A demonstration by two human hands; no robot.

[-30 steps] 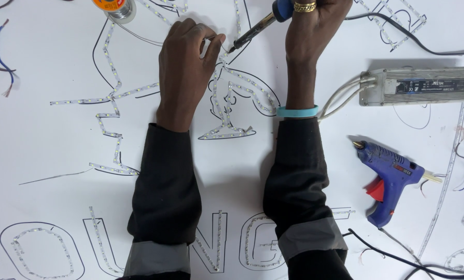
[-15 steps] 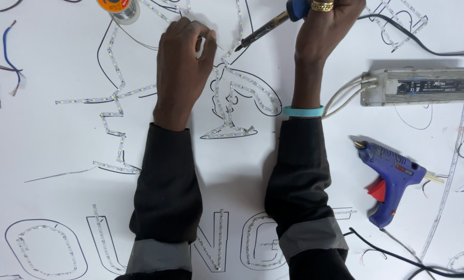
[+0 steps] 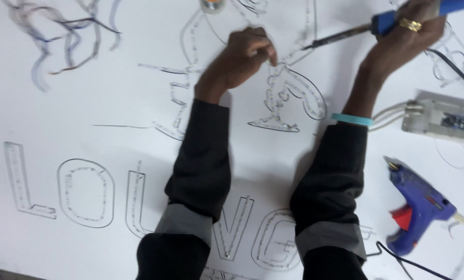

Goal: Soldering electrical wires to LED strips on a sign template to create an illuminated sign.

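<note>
Near the tabletop's far edge, the right hand (image 3: 405, 39) grips a blue-handled soldering iron (image 3: 366, 30), tip aimed toward the left hand (image 3: 242, 57), whose fingers (image 3: 263, 49) pinch closed over the light strip (image 3: 281, 98). A blue glue gun (image 3: 418, 207) lies near the right edge.

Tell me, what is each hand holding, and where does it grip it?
The right hand holds a soldering iron by its blue handle. The left hand has its fingers curled at the lettering on the white board; whether they pinch something cannot be told.
</note>
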